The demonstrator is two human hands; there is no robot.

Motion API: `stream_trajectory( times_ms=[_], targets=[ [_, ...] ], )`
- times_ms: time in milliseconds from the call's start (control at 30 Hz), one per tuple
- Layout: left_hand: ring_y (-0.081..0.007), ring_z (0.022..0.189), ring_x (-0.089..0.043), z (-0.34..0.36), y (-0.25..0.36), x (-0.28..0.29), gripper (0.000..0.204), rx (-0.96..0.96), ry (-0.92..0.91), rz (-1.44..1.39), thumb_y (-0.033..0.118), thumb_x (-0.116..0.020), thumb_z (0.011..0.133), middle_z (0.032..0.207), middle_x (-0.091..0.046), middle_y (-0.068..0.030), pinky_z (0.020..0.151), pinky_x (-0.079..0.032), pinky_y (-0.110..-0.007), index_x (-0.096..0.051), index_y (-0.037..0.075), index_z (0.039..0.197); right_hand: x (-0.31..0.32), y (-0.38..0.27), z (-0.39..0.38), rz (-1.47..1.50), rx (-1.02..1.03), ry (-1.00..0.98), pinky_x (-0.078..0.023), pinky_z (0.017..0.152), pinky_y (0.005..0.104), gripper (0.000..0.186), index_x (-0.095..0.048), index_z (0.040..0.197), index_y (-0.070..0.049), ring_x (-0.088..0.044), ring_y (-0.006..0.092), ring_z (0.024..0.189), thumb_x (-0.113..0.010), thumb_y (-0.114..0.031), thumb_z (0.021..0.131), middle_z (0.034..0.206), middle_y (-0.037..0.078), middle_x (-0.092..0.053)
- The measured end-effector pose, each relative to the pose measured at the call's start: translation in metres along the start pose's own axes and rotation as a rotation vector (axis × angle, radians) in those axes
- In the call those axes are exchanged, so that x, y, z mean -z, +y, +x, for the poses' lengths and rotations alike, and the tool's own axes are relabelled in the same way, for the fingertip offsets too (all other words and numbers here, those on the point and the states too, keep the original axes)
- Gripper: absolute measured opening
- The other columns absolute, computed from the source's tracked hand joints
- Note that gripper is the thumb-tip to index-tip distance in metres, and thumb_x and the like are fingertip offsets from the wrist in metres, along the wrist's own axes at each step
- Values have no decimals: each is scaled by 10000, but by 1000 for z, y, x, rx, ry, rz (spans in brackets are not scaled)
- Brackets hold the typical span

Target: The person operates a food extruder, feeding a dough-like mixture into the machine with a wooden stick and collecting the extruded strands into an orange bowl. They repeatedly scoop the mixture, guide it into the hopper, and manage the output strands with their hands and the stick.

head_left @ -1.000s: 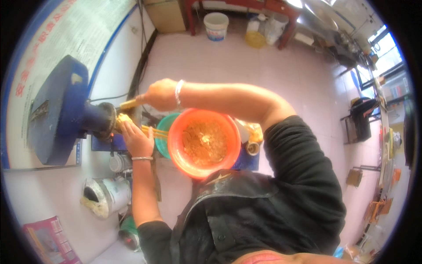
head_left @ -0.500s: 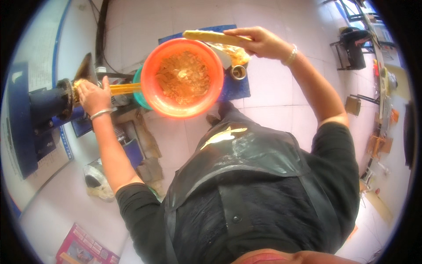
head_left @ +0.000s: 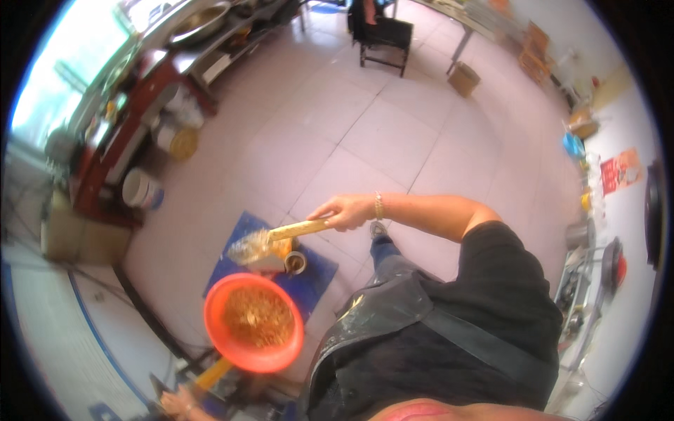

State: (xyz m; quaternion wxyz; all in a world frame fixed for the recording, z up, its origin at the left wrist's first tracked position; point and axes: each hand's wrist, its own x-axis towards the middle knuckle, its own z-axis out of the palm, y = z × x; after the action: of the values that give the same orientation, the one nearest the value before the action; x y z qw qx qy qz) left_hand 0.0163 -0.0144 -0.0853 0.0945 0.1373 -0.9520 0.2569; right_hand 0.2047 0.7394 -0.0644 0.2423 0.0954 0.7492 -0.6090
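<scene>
My right hand (head_left: pixel 344 212) is closed round one end of a pale wooden stick (head_left: pixel 298 229), held out level above a blue mat (head_left: pixel 319 279). The stick's far end meets a blurred, clear and yellowish mass (head_left: pixel 249 247); I cannot tell whether it is attached. My left hand (head_left: pixel 177 403) is at the bottom edge, beside a dark metal piece (head_left: pixel 158 384), its fingers blurred and partly cut off. Between the hands stands an orange-red basin (head_left: pixel 210 309) holding brown crumbly matter (head_left: pixel 258 317). A yellow bar (head_left: pixel 213 374) runs from near my left hand to the basin.
An open can (head_left: pixel 295 262) stands on the mat beside the basin. White buckets (head_left: pixel 142 189) and a red-brown bench (head_left: pixel 105 165) line the far left. A dark chair (head_left: pixel 385 34) and a cardboard box (head_left: pixel 463 79) stand at the back. Shelves with pans (head_left: pixel 579 298) are on the right.
My view has swung, bringing the back of the room and the left-hand bench into sight. My left hand now sits at the bottom edge; my right hand still grips the stick.
</scene>
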Motion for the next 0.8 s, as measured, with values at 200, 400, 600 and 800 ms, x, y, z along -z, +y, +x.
stream_trajectory(
  times_ms=[200, 400, 600, 800],
  targets=[
    [-304, 1155, -564, -53, 223, 101, 597, 6, 286, -254, 509, -693, 790, 1188, -633, -133, 998, -429, -432, -622, 90, 1210, 156, 72, -59, 295, -7, 89, -371, 430, 221, 439, -531, 1331, -68, -448, 68, 514, -566, -219, 921, 733, 9, -555],
    [-279, 1094, -584, -138, 508, 178, 557, -549, -82, -617, 486, -680, 811, 1144, -647, -109, 936, -457, -409, -618, 96, 1204, 293, 124, -68, 614, 203, 108, -457, 482, 241, 385, -488, 1263, 18, -527, 87, 570, -563, -168, 934, 820, 50, -594],
    [-253, 1033, -604, -161, 714, 232, 518, -850, -588, -544, 464, -667, 831, 1099, -661, -85, 873, -485, -387, -614, 102, 1198, 437, 136, -73, 679, 281, 309, -465, 488, 245, 438, -423, 1306, 11, -537, 87, 579, -576, -122, 918, 812, 52, -584],
    [-227, 972, -625, -104, 851, 239, 478, -946, -748, -85, 441, -654, 852, 1055, -675, -60, 811, -513, -364, -610, 109, 1192, 604, 147, -78, 790, 251, 503, -341, 479, 229, 248, -573, 1119, -16, -393, 56, 551, -596, -121, 896, 737, -15, -481]
  ],
)
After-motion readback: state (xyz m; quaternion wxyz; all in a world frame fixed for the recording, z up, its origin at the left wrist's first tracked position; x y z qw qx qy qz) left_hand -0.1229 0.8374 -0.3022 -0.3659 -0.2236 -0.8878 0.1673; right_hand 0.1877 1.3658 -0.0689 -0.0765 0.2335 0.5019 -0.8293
